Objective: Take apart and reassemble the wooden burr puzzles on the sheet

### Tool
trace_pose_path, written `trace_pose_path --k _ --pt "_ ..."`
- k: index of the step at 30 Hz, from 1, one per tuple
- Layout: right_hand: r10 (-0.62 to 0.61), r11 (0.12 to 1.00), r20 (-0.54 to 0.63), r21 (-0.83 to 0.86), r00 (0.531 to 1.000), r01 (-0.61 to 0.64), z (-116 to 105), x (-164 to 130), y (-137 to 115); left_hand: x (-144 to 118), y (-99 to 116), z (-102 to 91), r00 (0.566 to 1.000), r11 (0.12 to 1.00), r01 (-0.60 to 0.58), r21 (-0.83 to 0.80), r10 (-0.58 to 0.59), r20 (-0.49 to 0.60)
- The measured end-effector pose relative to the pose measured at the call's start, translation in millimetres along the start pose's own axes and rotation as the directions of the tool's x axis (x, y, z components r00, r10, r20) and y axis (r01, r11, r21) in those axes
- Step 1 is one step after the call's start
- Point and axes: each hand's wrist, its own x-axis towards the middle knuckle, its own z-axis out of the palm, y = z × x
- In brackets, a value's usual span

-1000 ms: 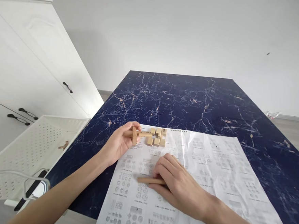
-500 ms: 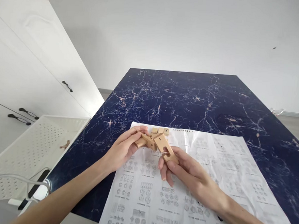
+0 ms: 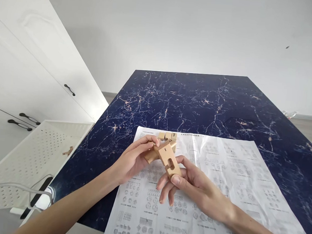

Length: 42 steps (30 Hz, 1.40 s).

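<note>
Table: dark blue marble table (image 3: 205,102), your printed sheet (image 3: 221,178) at lower centre.
Hands: your left hand (image 3: 131,161) and right hand (image 3: 194,185) both grip the wooden puzzle pieces (image 3: 164,155), frame centre.

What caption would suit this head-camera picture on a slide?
Left hand and right hand join notched wooden puzzle pieces above a diagram sheet on a blue marbled table.

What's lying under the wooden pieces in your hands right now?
The printed diagram sheet lies on the marbled blue table, below the notched wooden pieces held by left hand and right hand. The hands hide some diagrams.
</note>
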Motion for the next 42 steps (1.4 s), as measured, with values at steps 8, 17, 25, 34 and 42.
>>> trace_pose_path --k 8,17,25,34,42 --pt "0.073 0.997 -0.021 0.0 0.997 -0.073 3.6 0.4 6.6 -7.1 -2.8 2.4 0.988 0.995 0.098 -0.021 -0.094 0.123" --pt "0.099 0.992 -0.054 -0.071 0.994 -0.103 4.7 1.5 8.4 -13.5 -6.9 0.5 0.932 0.983 -0.003 0.181 -0.063 0.357" --pt "0.075 0.992 0.017 -0.104 0.997 -0.073 2.6 -1.0 6.4 -15.5 -3.4 -3.6 0.887 0.964 -0.005 0.267 -0.118 0.446" --pt "0.072 0.986 0.165 -0.163 0.984 -0.044 -0.2 -1.5 5.3 -14.0 4.7 -8.2 0.878 0.951 0.014 0.31 -0.159 0.45" --pt "0.063 0.977 0.212 -0.211 0.975 -0.017 1.3 -0.6 1.6 -13.8 5.5 -7.0 0.873 0.918 -0.04 0.395 -0.16 0.461"
